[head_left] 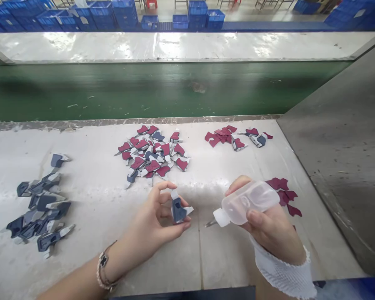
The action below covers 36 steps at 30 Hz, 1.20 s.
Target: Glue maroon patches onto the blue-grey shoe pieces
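White cuff [281,268] at the right wrist and bracelet [103,266] at the left sit closest. Over the counter [225,258], the left hand [159,223] has its fingers clamped on a blue-grey piece [177,209] with pale tabs; the right hand [276,233] has its fingers wrapped round a translucent bottle [250,202], nozzle [210,223] tipped down, apart from that piece. Maroon-topped pieces [153,158] lie heaped beyond, dark pieces [45,204] at left, maroon patches [283,193] near the bottle.
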Motion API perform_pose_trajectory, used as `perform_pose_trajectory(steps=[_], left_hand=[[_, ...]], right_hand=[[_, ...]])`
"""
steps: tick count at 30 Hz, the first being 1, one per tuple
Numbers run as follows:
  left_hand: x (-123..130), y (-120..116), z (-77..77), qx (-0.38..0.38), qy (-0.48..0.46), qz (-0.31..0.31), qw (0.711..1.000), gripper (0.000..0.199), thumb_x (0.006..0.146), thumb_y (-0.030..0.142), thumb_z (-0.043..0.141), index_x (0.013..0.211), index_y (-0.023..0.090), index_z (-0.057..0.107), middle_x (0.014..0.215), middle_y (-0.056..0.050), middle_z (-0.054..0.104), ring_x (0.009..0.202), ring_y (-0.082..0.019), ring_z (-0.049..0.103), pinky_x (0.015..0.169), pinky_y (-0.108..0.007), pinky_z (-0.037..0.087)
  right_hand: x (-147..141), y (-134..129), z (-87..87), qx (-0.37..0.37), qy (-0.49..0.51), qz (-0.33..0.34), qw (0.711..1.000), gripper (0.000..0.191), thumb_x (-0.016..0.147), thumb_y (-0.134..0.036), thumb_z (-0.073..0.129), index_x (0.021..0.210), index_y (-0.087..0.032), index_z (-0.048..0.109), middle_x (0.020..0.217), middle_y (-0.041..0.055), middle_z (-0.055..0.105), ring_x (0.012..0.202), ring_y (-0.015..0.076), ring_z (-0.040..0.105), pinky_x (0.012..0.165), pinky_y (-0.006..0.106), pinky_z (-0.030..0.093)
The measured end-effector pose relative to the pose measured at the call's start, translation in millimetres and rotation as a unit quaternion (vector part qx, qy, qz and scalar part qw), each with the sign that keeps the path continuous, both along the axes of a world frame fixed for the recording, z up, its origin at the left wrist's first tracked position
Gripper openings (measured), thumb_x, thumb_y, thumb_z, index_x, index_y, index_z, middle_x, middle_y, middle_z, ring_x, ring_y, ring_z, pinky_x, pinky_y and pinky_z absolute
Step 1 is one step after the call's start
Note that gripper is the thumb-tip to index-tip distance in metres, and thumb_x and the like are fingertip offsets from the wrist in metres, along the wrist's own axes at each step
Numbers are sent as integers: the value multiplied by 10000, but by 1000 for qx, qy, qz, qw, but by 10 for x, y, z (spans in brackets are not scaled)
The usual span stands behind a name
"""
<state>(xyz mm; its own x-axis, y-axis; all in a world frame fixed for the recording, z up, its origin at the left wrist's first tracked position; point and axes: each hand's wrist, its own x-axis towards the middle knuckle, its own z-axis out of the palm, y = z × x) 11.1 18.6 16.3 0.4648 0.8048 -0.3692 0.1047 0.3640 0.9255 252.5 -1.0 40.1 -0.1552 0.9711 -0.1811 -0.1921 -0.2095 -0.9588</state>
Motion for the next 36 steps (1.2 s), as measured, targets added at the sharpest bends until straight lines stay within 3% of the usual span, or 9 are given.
perform_pose_trajectory(steps=[3, 7, 10, 13, 19, 25, 36], left_hand=[[18, -55, -36, 22, 15, -7, 1000, 551, 817, 256, 735, 1182, 326, 329, 1076, -6, 633, 834, -155, 703, 762, -287, 573], [29, -91, -51, 61, 30, -12, 998, 563, 789, 269, 769, 1136, 311, 328, 969, 27, 642, 767, -133, 688, 706, -255, 565], [25, -93, -44, 64, 32, -14, 997, 536, 799, 272, 760, 1111, 299, 324, 919, 40, 631, 753, -120, 670, 683, -235, 551], [16, -98, -54, 62, 39, -19, 997, 541, 799, 296, 758, 1114, 303, 318, 923, 40, 619, 739, -115, 648, 656, -230, 532], [12, -120, -65, 79, 37, -34, 996, 546, 798, 291, 751, 1126, 327, 316, 898, 46, 596, 756, -123, 619, 650, -231, 504], [-7, -123, -54, 100, 53, -32, 993, 513, 804, 253, 722, 1128, 329, 331, 889, 46, 585, 729, -105, 556, 655, -219, 487], [-30, -95, -34, 119, 60, -43, 990, 524, 801, 226, 721, 1127, 327, 323, 818, 66, 571, 712, -105, 520, 668, -216, 453]], right_hand=[[-91, -10, 61, -34, 5, 33, 999, 345, 836, -493, 702, 979, -231, 527, 642, -20, 608, 519, 128, 502, 486, 242, 388], [-168, -75, 137, -6, -6, 60, 998, 316, 859, -395, 702, 1071, -255, 515, 756, 3, 669, 655, 169, 621, 602, 275, 484], [-246, -154, 178, 13, -58, 38, 998, 295, 830, -278, 717, 1091, -288, 581, 865, -6, 651, 703, 145, 626, 614, 235, 501], [-351, -226, 227, 42, -133, -4, 990, 280, 780, -181, 727, 999, -294, 595, 826, -40, 603, 636, 97, 579, 543, 172, 462], [-488, -238, 293, 75, -213, -31, 974, 218, 767, -213, 713, 887, -255, 537, 697, -69, 543, 536, 91, 528, 486, 189, 430], [-546, -202, 304, 127, -267, -24, 955, 183, 802, -208, 693, 893, -248, 539, 742, -61, 570, 591, 97, 602, 531, 193, 475], [-586, -173, 327, 158, -285, -23, 945, 217, 779, -159, 691, 912, -266, 557, 787, -79, 609, 625, 79, 634, 567, 167, 497]])
